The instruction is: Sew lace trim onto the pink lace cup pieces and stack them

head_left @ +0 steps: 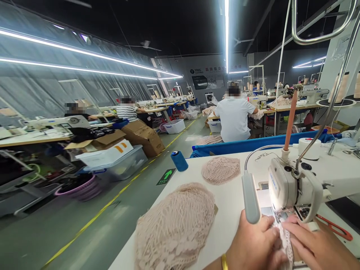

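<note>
At the needle of a white sewing machine (284, 187), both hands are on a narrow piece of pale pink lace (287, 240). My left hand (253, 240) is closed, its thumb and fingers gripping the lace just left of the presser foot. From the right, my right hand (317, 240) reaches in with its fingers bent against the lace edge and guides it close to the needle. Part of the lace is hidden beneath the fingers. A big stack of pink lace pieces (177, 228) lies left of my hands, with a smaller lace stack (221, 170) behind it.
A blue thread cone (179, 161) stands at the table's left edge. A grey lamp (251, 198) hangs over my left hand. Orange-handled snips (336, 228) lie right of the machine. Ahead, a person in a white shirt (234, 118) sits beyond a blue cloth trough (225, 145).
</note>
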The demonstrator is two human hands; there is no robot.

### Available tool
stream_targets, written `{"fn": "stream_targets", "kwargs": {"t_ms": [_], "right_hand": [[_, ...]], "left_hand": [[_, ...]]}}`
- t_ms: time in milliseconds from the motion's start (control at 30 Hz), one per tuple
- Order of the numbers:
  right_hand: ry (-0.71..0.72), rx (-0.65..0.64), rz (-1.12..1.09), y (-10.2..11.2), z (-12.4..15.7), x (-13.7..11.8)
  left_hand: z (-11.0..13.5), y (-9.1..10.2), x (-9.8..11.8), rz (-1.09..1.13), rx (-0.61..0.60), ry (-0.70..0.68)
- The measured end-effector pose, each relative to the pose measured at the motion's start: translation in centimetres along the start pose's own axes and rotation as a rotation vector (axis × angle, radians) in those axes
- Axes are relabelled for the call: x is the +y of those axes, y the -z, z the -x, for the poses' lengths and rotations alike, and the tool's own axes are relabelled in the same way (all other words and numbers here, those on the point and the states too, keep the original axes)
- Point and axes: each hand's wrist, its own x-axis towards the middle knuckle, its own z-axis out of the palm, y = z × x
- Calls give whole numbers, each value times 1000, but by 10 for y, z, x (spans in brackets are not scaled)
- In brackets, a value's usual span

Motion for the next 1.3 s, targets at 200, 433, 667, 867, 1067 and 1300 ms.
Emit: {"fn": "stream_targets", "kwargs": {"t_ms": [200, 433, 667, 867, 1067, 1300], "right_hand": [[62, -194, -241, 20, -14, -5], [-5, -251, -323, 8, -11, -8], [-128, 25, -308, -10, -7, -11], [-87, 262, -112, -3, -18, -12], [-58, 347, -77, 3, -29, -17], [-35, 360, -85, 5, -30, -17]], "left_hand": [[15, -9, 8, -155, 35, -65], [0, 1, 11, 306, -44, 132], [-12, 12, 8, 666, -178, 529], [-22, 12, 3, 567, -241, 531], [-24, 4, -3, 567, -86, 425], [-22, -5, -2, 588, -138, 444]]}}
